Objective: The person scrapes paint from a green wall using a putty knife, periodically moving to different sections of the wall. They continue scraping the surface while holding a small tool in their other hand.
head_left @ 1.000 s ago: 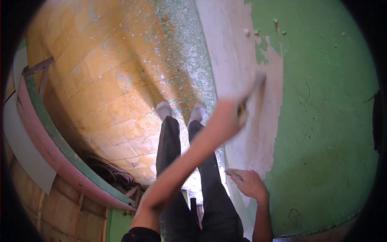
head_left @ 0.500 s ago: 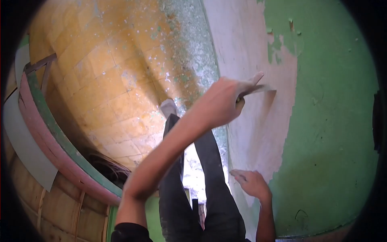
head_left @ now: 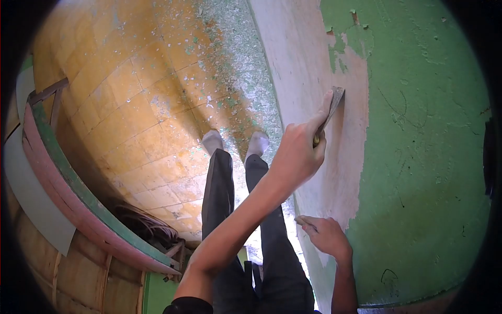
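Note:
My left hand (head_left: 298, 152) reaches across my body, shut on the handle of a metal scraper (head_left: 334, 103). Its blade lies against the bare pinkish patch (head_left: 340, 172) of the wall, close to the edge of the green paint (head_left: 423, 157). Lower down, my right hand (head_left: 327, 236) rests against the wall at the bottom of the stripped patch. Its fingers are curled, and something thin shows at the fingertips; I cannot make out whether it is a finger or a held object. My dark trousers (head_left: 219, 193) and light shoes (head_left: 212, 141) stand by the foot of the wall.
The yellow tiled floor (head_left: 130, 104) carries many paint flakes (head_left: 235, 68), thickest along the wall's base. A curved pink and green railing (head_left: 63, 178) and wooden boards (head_left: 78, 261) lie to my left. Flaking green paint (head_left: 350, 39) remains above the bare patch.
My left hand has stroked the scraper over the bare patch; the blade now sits a little higher than half a second ago. My right hand has stayed on the wall.

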Tool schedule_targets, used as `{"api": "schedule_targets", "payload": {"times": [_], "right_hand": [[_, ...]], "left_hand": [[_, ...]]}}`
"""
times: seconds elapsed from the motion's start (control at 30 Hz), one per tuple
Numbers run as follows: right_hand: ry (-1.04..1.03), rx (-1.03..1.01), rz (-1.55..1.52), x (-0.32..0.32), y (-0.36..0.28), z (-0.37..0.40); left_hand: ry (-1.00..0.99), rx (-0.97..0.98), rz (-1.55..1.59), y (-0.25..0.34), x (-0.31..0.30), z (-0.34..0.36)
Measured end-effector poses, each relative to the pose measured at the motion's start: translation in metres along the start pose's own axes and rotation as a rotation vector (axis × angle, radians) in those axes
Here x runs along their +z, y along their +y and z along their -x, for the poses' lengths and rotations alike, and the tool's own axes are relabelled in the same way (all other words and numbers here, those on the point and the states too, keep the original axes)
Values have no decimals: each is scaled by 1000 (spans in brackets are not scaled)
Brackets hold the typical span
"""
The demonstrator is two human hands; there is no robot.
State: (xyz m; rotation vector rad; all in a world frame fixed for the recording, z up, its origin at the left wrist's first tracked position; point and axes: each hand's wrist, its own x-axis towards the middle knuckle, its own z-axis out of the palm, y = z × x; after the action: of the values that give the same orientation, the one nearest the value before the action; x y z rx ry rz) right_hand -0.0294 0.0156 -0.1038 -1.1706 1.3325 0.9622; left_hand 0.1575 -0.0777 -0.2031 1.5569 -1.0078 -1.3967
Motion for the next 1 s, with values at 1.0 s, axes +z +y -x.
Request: {"api": "schedule_targets", "payload": {"times": [1.0], "right_hand": [[-47, -7, -27, 5, 3, 4]], "left_hand": [[3, 35, 46, -9, -14, -32]]}}
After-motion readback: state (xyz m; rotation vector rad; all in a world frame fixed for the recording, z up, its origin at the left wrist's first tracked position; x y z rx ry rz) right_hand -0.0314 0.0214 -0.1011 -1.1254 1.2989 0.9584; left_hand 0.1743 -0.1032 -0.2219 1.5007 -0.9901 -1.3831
